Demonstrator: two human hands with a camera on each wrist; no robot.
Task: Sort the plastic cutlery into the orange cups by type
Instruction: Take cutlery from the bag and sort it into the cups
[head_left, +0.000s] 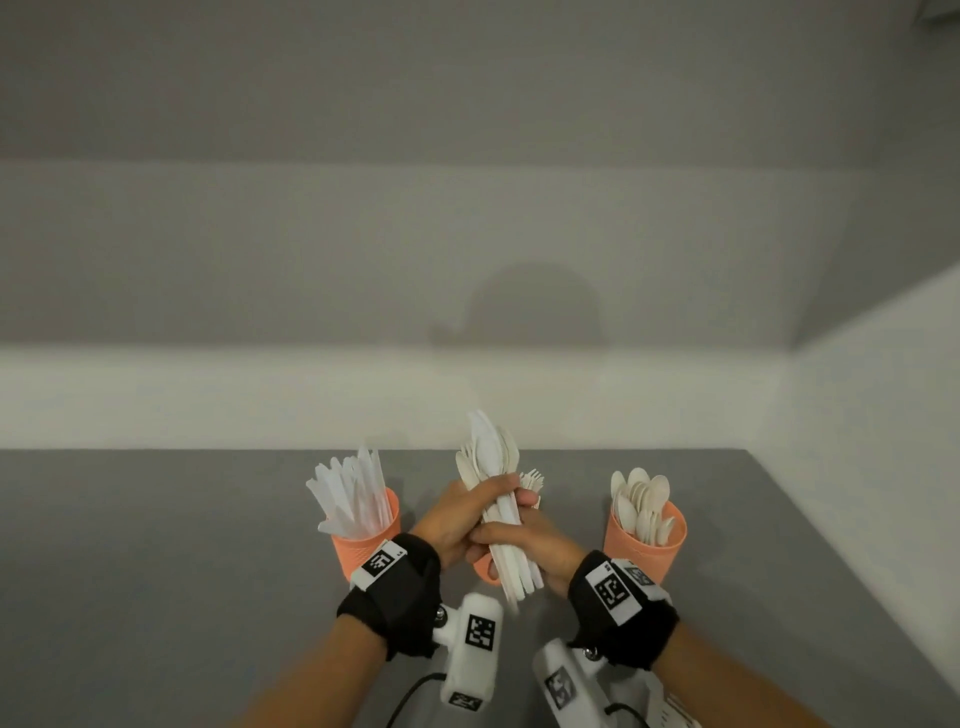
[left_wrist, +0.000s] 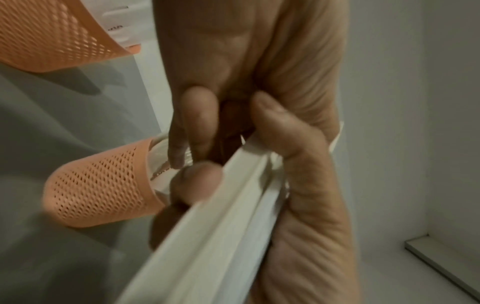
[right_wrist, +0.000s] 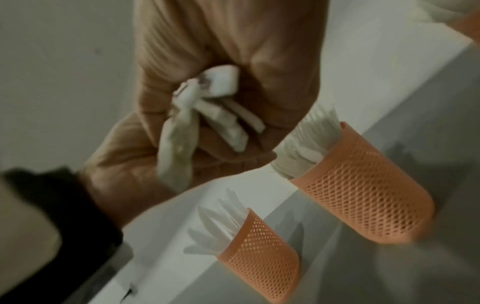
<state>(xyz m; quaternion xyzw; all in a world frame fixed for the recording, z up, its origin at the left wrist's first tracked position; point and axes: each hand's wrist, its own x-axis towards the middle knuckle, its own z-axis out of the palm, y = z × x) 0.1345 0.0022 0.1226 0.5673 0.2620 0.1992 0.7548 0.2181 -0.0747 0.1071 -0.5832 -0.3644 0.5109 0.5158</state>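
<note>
Both hands hold one bundle of white plastic cutlery (head_left: 491, 457) upright above the middle orange cup (head_left: 485, 570); the bowl ends I can see at its top are spoons. My left hand (head_left: 467, 506) grips the bundle high up, and my right hand (head_left: 522, 540) grips it lower. The handle ends (right_wrist: 207, 107) stick out of my right fist. Fork tines (head_left: 531, 478) show behind the hands. The left cup (head_left: 366, 540) holds knives. The right cup (head_left: 644, 543) holds spoons. Handles (left_wrist: 207, 236) run blurred past my left hand's fingers (left_wrist: 192, 123).
The cups stand in a row on a grey tabletop (head_left: 156, 545) whose far edge meets a white wall (head_left: 260, 405). The table's right edge (head_left: 831, 561) runs diagonally beside the spoon cup. Wrist cameras and cables hang below both forearms.
</note>
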